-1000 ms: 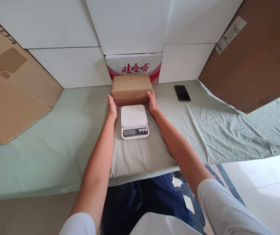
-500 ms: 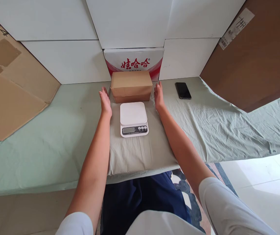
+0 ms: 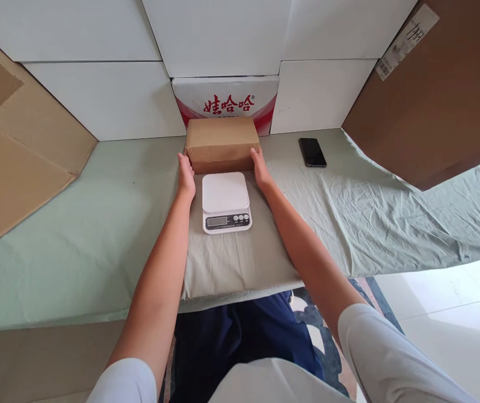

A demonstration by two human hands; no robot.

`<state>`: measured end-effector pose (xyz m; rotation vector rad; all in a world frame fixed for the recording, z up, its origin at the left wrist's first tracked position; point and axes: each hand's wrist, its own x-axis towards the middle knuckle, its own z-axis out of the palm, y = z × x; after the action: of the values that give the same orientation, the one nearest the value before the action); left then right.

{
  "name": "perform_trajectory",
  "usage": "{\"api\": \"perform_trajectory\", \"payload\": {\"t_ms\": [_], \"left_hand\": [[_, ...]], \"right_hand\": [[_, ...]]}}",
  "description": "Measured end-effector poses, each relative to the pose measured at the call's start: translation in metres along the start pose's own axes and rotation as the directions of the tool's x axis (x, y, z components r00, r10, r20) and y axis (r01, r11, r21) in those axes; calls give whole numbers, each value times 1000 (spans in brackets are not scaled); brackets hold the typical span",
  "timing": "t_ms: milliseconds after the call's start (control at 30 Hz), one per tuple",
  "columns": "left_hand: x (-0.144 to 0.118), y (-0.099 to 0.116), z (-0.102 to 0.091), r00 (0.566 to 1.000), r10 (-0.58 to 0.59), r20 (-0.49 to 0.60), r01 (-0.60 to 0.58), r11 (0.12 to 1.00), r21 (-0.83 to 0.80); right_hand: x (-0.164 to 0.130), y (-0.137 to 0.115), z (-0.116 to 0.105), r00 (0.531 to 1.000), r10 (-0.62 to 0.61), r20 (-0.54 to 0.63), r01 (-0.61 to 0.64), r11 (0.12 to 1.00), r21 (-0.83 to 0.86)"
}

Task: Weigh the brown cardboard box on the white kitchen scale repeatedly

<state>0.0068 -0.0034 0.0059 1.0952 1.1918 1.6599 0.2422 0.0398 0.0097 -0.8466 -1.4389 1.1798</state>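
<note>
Closing in, hands [image 3: 186, 176] [image 3: 261, 170] now seemingly touch the box [image 3: 222, 135].

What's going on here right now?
A person has both bare hands at a small brown box: the left hand at its left end, the right hand at its right end, thumb at the front. Whether they bear its weight can't be told. The box is just beyond a white digital scale, in front of a red-and-white carton. The scale stands on a green cloth, and a dark phone lies on the cloth to the right.
</note>
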Motion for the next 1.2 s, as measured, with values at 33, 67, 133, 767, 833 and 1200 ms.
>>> {"api": "perform_trajectory", "payload": {"t_ms": [33,67,133,767,833,1200], "left_hand": [[0,0,0,1000,6,-3,-6,1000,3],[-1,1,0,1000,9,-7,-9,1000,6],[0,7,-2,1000,12,-13,-12,1000,15],[-157,78,-28,977,162,139,-164,986,2],[-166,71,-30,983,142,114,-145,989,12],[-157,57,-35,980,170,102,-169,986,-15]], "right_hand": [[-2,-4,2,1000,0,-25,0,1000,4],[-4,-7,5,999,2,-50,-1,1000,9],[-5,-13,8,998,2,-66,-1,1000,15],[-155,-67,-3,991,-127,42,130,989,-66],[-160,-63,-1,993,-109,47,111,992,-53],[-150,-64,9,993,-102,65,103,995,-12]]}}
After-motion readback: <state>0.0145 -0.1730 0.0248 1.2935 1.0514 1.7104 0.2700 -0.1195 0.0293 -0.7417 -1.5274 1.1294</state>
